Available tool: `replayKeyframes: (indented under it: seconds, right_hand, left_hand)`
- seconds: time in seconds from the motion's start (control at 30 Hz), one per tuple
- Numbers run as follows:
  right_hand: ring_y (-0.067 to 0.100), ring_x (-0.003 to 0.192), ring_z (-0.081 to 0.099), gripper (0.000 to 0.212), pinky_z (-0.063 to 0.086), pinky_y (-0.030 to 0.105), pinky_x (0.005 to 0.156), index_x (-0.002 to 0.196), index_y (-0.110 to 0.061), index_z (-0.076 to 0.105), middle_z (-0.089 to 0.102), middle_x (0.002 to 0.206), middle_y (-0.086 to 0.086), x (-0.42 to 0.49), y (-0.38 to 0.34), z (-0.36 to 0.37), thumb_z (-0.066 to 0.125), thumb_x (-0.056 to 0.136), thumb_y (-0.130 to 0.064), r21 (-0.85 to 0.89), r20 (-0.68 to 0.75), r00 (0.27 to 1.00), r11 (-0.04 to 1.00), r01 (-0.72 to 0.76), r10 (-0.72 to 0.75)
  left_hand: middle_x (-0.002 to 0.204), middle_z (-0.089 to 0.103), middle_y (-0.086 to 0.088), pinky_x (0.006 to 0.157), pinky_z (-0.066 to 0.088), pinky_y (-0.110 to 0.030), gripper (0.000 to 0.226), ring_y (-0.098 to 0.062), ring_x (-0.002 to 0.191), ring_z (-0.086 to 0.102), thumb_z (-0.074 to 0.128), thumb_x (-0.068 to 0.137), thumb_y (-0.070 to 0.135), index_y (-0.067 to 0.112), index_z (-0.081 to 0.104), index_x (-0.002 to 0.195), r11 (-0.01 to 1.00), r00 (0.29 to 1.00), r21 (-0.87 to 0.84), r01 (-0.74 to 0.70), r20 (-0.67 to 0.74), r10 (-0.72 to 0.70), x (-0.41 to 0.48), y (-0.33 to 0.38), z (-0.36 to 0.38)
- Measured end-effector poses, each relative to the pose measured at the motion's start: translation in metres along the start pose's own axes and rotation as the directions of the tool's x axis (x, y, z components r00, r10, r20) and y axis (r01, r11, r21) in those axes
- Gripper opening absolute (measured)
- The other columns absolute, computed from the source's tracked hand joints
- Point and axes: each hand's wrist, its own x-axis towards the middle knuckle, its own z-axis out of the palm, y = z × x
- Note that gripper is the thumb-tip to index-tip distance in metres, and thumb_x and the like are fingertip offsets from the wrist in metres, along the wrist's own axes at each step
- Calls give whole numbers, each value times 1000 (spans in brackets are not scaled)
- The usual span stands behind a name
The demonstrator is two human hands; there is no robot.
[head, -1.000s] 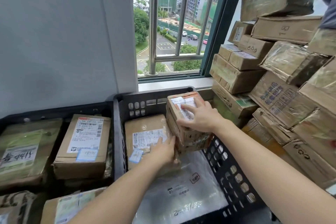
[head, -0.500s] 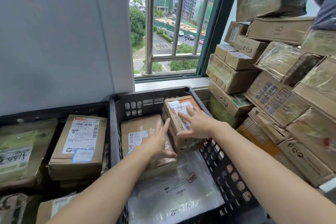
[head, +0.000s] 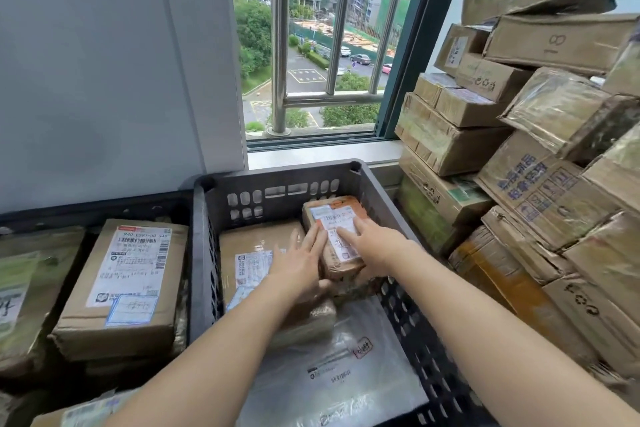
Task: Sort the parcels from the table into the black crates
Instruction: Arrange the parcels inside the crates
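Checker: Hands first. What are they doing?

Sorter: Both lie flat. The right hand presses straight fingers on the white label of the small brown cardboard parcel. The left hand lays straight fingers along the parcel's left top edge. Neither curls round it as far as I can see, though the right thumb is hidden.

Checker: Why press rather than grip?

Sorter: I judge the parcel is already down and they are seating it snugly. It sits in the perforated black plastic crate, toward the far right corner, close to the right wall and just beside a flat brown cardboard box on its left.

Checker: And the arms?

Sorter: Both forearms reach forward over the crate's near edge and converge on the parcel, passing above a clear plastic mailer bag at the near side.

Checker: Beyond that?

Sorter: A second black crate adjoins on the left, holding labelled boxes. A tall stack of brown cartons stands to the right, and it hides whatever carries it.
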Motion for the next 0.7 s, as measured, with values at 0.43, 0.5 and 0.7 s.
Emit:
replayKeyframes:
  seconds: [0.43,0.5,0.7]
  right_hand:
    - [29,152,-11,94,-4,55,119,156,-39,-3,-6,166,10,15,-26,29,34,82,-85,227,-137,990,971,73,-43]
    - [29,152,-10,87,-4,57,118,156,-39,-3,-5,166,10,22,-31,40,28,87,-81,189,-197,980,980,60,-22]
    - [28,152,-10,83,-5,58,118,156,-39,-3,-5,166,8,25,-31,51,26,89,-79,195,-210,978,979,53,-11]
  left_hand:
    - [163,-24,-1,109,13,-76,133,-40,150,-15,67,65,82,33,-20,154,983,924,141,118,348,-161,-44,-9,-10]
    - [164,-23,-1,108,15,-77,128,-40,150,-15,65,70,79,34,-19,154,980,932,164,108,328,-158,-44,-8,-8]
    - [164,-21,-4,108,12,-78,123,-41,149,-15,64,74,76,31,-17,156,971,931,206,117,317,-180,-44,-1,-5]
